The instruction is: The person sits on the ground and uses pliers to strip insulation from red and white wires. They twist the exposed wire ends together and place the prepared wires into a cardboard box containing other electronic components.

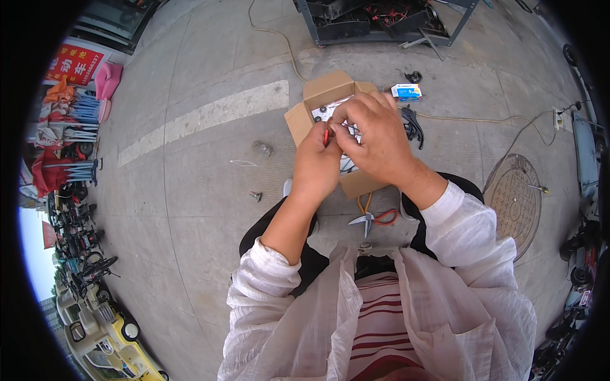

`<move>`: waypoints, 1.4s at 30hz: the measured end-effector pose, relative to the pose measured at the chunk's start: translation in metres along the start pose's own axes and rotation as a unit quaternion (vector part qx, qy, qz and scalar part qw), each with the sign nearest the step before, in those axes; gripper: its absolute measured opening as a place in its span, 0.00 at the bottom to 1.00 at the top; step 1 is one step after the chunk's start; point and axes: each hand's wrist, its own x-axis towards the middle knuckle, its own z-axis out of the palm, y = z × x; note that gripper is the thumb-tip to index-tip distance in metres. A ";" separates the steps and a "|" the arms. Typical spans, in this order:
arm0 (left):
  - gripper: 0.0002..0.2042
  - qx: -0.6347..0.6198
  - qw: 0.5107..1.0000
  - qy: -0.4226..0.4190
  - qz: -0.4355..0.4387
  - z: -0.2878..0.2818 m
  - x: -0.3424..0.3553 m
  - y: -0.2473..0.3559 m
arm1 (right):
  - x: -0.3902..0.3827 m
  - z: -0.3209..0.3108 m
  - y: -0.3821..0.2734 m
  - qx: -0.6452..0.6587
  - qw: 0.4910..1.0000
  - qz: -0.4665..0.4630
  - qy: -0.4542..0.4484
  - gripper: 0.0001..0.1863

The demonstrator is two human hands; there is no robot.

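Observation:
Both my hands meet above an open cardboard box (pixel 328 84) on the ground. My left hand (pixel 318 162) is closed around a thin red piece (pixel 326 135), perhaps a wire or a small handle; its kind is unclear. Beside it, the fingertips of my right hand (pixel 375 136) are pinched at the end of the same spot, and what they grip is hidden. White and metallic parts (pixel 321 113) with dark round pieces show inside the box, partly covered by my hands. Scissors (pixel 366 218) with an orange and a red handle lie on the concrete between my feet.
Right of the box are a blue-and-white carton (pixel 406 93) and black levers (pixel 413 127). A cable (pixel 470 119) runs across the ground near a manhole cover (pixel 516 206) and a screwdriver (pixel 539 188). A metal cart (pixel 381 35) stands ahead; clear plastic (pixel 261 148) lies left.

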 end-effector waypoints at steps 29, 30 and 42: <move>0.03 -0.332 0.935 -0.050 -0.113 -0.019 0.000 0.019 | 0.009 -0.004 0.019 0.065 0.995 0.025 -0.076 0.05; 0.02 -0.330 0.936 -0.057 -0.112 -0.019 0.000 0.018 | 0.009 -0.004 0.019 0.059 0.996 0.017 -0.068 0.05; 0.05 -0.039 0.999 0.020 0.001 -0.012 -0.001 0.011 | 0.004 0.006 0.007 0.196 0.967 0.163 0.014 0.08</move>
